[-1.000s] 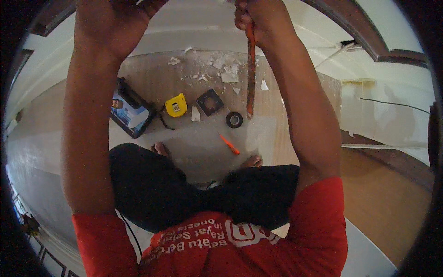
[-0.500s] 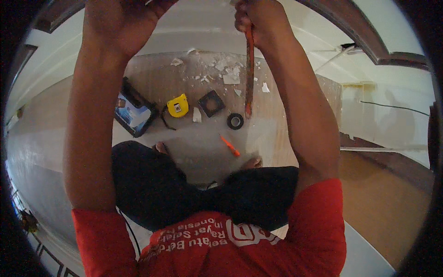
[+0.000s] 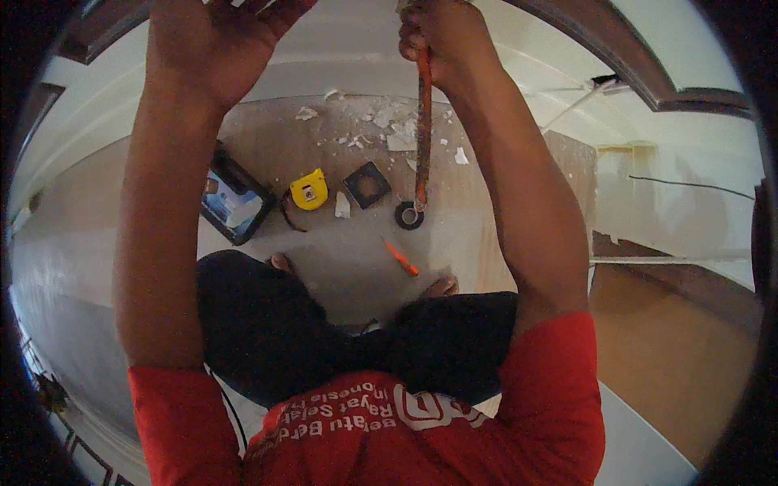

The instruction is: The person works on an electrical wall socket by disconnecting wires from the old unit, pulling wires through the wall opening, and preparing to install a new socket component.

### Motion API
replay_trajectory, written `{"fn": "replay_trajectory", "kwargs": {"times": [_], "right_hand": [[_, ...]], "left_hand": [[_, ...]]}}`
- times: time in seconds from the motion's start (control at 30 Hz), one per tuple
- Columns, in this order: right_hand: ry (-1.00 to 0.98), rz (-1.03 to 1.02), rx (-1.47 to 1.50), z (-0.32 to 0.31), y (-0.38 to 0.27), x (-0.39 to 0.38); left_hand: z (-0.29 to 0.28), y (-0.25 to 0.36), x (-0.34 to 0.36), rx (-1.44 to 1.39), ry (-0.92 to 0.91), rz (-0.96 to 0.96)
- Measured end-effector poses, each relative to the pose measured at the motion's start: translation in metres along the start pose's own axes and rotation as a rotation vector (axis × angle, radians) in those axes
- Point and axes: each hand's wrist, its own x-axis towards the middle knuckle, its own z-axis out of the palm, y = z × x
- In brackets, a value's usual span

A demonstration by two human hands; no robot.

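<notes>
Both my arms reach up to the top of the view. My right hand (image 3: 442,36) is closed round a long, worn orange-red bar (image 3: 424,130) that hangs down from the fist. Its lower end shows in front of a roll of black tape (image 3: 403,217). Something greyish just shows above that fist, too cut off to name. My left hand (image 3: 219,49) is raised at the top left, fingers apart and partly out of view; nothing shows in it.
On the floor lie white rubble pieces (image 3: 401,142), a yellow tape measure (image 3: 309,191), a square black frame (image 3: 367,185), an orange-handled screwdriver (image 3: 402,257) and a black case (image 3: 237,202). A wall with a loose black cable (image 3: 689,184) stands at right.
My right hand and the bar have shifted slightly left, bringing the bar's lower end over the black tape roll. My left hand has hardly moved; more of its fingers show.
</notes>
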Motion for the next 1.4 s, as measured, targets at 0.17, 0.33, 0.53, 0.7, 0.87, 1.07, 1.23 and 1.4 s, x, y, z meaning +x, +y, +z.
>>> {"fn": "replay_trajectory", "kwargs": {"times": [0.17,0.33,0.53,0.7,0.87,1.07,1.23,1.4], "right_hand": [[0.06,-0.087,-0.285,0.0,0.0,-0.04],[0.135,0.038,-0.314,-0.017,0.015,-0.043],[0.071,0.017,-0.29,-0.028,0.031,-0.027],[0.038,0.031,-0.21,-0.029,0.037,-0.021],[0.012,-0.007,-0.201,-0.034,0.053,0.005],[-0.023,-0.033,-0.209,-0.041,0.053,0.0],[0.046,0.062,-0.069,-0.021,0.037,-0.006],[-0.009,0.001,-0.018,-0.023,0.042,0.011]], "left_hand": [[-0.003,-0.001,-0.003,0.055,-0.065,0.06],[-0.006,0.002,0.004,-0.057,0.056,-0.019],[-0.015,0.01,0.012,-0.116,-0.044,-0.169],[-0.018,0.008,0.015,-0.062,-0.04,-0.124],[-0.008,0.003,0.004,-0.016,-0.029,-0.021],[-0.003,0.003,0.009,-0.079,0.061,-0.072],[-0.01,0.003,0.014,-0.08,0.008,-0.136],[0.0,0.001,0.003,-0.043,0.018,-0.084]]}}
